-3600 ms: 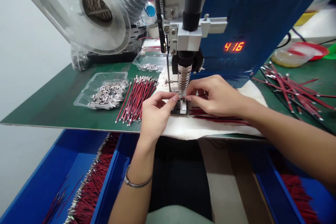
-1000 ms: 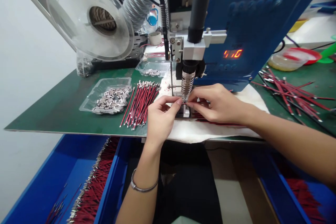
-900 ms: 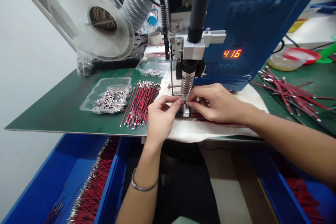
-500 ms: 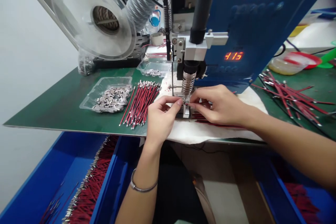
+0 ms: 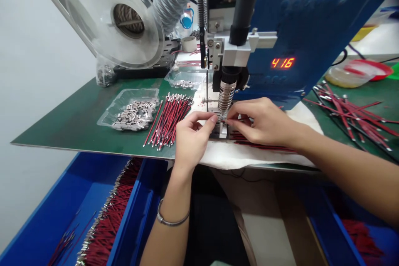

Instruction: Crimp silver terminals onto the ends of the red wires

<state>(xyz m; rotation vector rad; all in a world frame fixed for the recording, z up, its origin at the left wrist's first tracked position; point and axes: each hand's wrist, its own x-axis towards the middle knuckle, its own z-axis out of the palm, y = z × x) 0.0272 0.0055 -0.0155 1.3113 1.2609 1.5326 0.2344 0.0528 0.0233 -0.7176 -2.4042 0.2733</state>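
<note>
My left hand point(image 5: 193, 133) is pinched closed, thumb and forefinger at the left side of a small metal fixture point(image 5: 223, 131) under the soldering machine's tip. What it holds, if anything, is too small to make out. From the other side my right hand point(image 5: 263, 120) pinches a red wire, most of it hidden by the fingers, its end at the fixture. Directly above both fingertips stands the spring-wrapped soldering head point(image 5: 226, 93). Red and black wires point(image 5: 264, 146) lie on a white cloth point(image 5: 224, 156) below my right hand.
Left of my hands are a bundle of wires with metal ends point(image 5: 173, 120) and a clear tray point(image 5: 104, 119) of small metal parts. An extraction hood point(image 5: 93, 12) hangs at upper left. Blue bins point(image 5: 71, 174) sit below the table edge. More wires point(image 5: 355, 112) lie right.
The view has shifted slightly, so the scene sits a little further right and higher. Both hands keep the same pinch at the fixture.
</note>
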